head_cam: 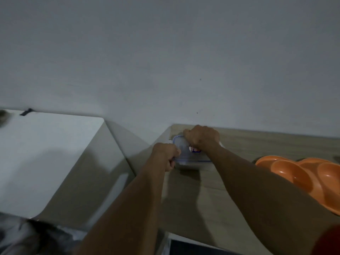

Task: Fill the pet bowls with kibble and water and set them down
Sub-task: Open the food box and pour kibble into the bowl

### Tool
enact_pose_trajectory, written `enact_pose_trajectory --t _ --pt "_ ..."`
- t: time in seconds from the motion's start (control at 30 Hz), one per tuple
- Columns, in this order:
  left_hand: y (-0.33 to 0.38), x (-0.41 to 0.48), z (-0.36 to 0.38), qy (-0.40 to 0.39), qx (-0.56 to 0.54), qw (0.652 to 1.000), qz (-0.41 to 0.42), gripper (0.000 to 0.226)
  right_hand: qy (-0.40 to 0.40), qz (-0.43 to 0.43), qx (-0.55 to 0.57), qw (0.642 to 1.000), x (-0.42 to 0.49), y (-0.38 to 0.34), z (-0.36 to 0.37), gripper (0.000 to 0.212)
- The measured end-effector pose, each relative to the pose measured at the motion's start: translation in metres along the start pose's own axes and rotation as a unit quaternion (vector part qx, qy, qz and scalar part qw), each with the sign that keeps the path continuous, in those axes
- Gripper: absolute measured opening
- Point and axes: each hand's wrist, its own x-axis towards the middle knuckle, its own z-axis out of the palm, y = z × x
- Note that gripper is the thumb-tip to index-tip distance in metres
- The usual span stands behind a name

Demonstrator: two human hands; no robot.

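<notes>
A clear plastic container with a blue-rimmed snap lid (pixel 185 153) sits near the back left corner of the wooden counter (pixel 248 144). My left hand (pixel 166 155) grips the lid's clip at its near left side, fingers curled. Over the lid's far edge, my right hand (pixel 202 138) curls its fingers on the rim there. An orange double pet bowl (pixel 298 173) lies on the counter at the right, both dishes looking empty. What the container holds is not visible.
A white appliance top (pixel 46 153) stands to the left, separated from the counter by a gap. A grey wall (pixel 165 61) rises right behind the counter. The dark front of something (pixel 193 248) shows below the counter's near edge.
</notes>
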Motion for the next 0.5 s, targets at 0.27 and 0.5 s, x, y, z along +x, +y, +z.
enact_pose_trajectory --t 0.27,0.5 --pt "-0.0022 -0.0030 0.0033 0.006 -0.006 1.000 0.017 0.018 -0.024 0.013 -0.011 1.000 0.0012 -0.0018 -0.0041 0.058" --pt "-0.0030 0.0043 0.0043 0.013 -0.008 1.000 0.020 0.023 0.070 0.041 0.130 0.988 0.0062 -0.0057 -0.0047 0.041"
